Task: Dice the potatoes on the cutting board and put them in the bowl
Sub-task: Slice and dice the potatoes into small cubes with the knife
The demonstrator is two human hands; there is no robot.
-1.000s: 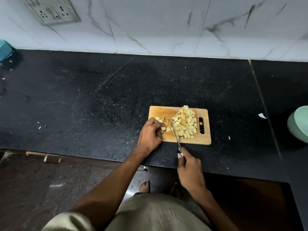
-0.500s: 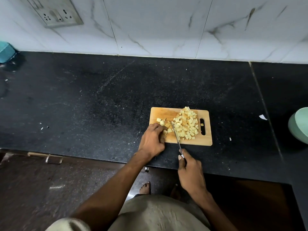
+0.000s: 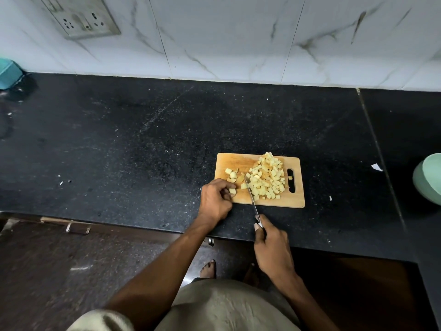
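Your cutting board (image 3: 238, 161) sits on the counter (image 3: 143, 144), right of centre, near the front edge. Big pile of potato cubes (image 3: 267, 179) on the board's right half, just left of the handle slot (image 3: 291, 181); a few loose cubes (image 3: 232, 174) on the left half. Knife (image 3: 251, 199) crosses the board's front edge between the two groups, tip on the board. Your left hand (image 3: 214, 201) is at the board's front-left corner, fingers (image 3: 226, 187) on a cube there. Your right hand (image 3: 272, 249) is at the counter's front edge, on the knife handle. Bowl (image 3: 428, 180) at far right, well apart from the board. Wall socket (image 3: 81, 16) behind, upper left. Box (image 3: 8, 72) at far left, by the wall.
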